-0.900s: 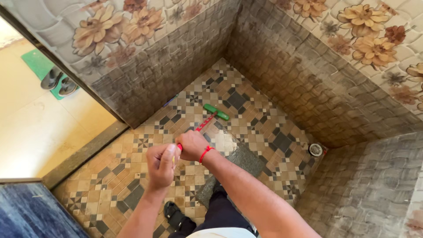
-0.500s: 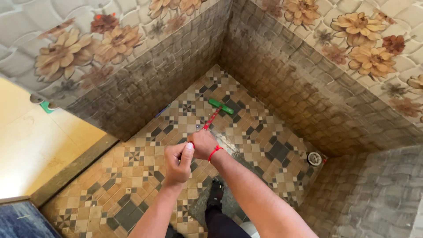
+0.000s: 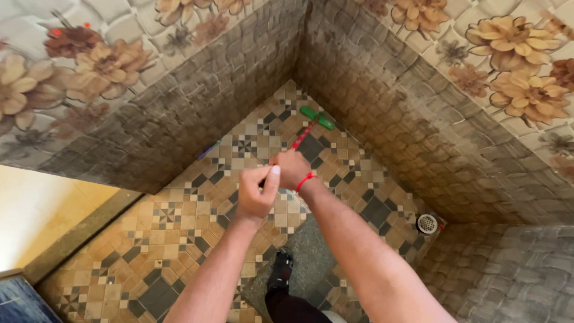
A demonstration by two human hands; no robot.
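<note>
Stood in a tiled corner, looking down. Both hands wrapped round the red handle [image 3: 304,134] of a long floor brush: right hand [image 3: 293,169] further down the stick with a red wristband [image 3: 305,180], left hand [image 3: 256,194] closed on the upper end, thumb up along it. Green brush head [image 3: 317,118] sat flat on the patterned floor [image 3: 179,239], pushed right up near the corner where the two walls meet, almost touching the base of the right-hand wall [image 3: 418,137].

Room-wise: boxed in by the left wall [image 3: 179,113] and that right wall, so no slack beyond the brush head. Open floor spread back toward the feet and off to the left, ending at a low door threshold [image 3: 78,230] with a yellowish floor beyond. Round metal drain [image 3: 427,224] tucked against the right wall base, well apart from the brush. Couldn't tell what was in the drain, too small. Dark shoe [image 3: 281,270] planted on a wet-looking grey patch below the arms.
</note>
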